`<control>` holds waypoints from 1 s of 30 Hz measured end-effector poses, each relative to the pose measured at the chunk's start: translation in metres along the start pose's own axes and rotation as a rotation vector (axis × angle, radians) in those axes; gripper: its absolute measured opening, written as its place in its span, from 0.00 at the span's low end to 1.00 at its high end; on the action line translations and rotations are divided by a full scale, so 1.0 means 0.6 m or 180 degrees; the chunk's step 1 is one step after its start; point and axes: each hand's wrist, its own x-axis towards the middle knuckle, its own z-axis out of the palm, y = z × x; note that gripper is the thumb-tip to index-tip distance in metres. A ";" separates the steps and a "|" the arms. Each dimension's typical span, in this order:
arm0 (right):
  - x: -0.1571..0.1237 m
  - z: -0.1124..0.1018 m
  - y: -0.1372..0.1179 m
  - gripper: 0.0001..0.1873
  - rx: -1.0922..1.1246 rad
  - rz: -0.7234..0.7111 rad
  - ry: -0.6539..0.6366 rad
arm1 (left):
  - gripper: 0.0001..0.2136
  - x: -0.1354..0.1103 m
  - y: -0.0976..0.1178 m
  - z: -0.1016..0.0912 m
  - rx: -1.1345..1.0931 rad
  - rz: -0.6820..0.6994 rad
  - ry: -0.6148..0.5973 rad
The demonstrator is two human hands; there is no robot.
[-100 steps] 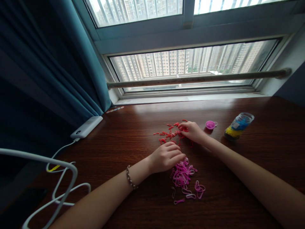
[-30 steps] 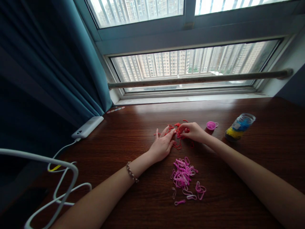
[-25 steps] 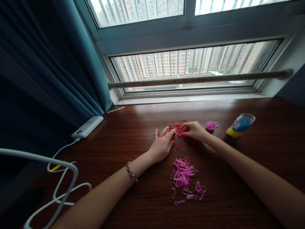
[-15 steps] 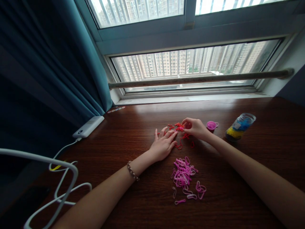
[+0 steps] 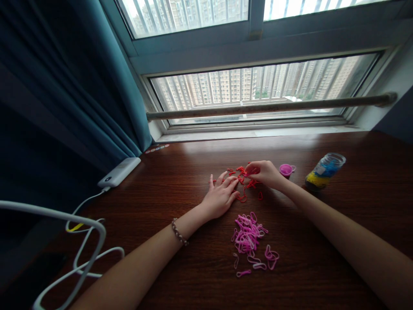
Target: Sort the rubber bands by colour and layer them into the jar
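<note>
My left hand lies open on the table, fingers spread at the near left side of a loose pile of red-orange rubber bands. Across the pile, my right hand is closed in a pinch; a bit of pink rubber band shows at its fingertips. Part of the red-orange pile is hidden behind both hands. Closer to me sits a heap of pink rubber bands, with several loose ones around its near side.
Right of my right hand stand a small pink cup with a handle and a glass jar with blue and yellow contents. A white power bank with a white cable is at the left, beside the blue curtain. A window is behind.
My right hand has shifted slightly left, and the pink band, earlier lying among the red-orange ones, is now at its fingertips. My left hand stays almost in place.
</note>
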 end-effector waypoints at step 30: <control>-0.006 -0.031 -0.048 0.18 0.1787 0.1049 0.0212 | 0.06 -0.003 -0.022 -0.009 -0.1831 -0.0404 0.1551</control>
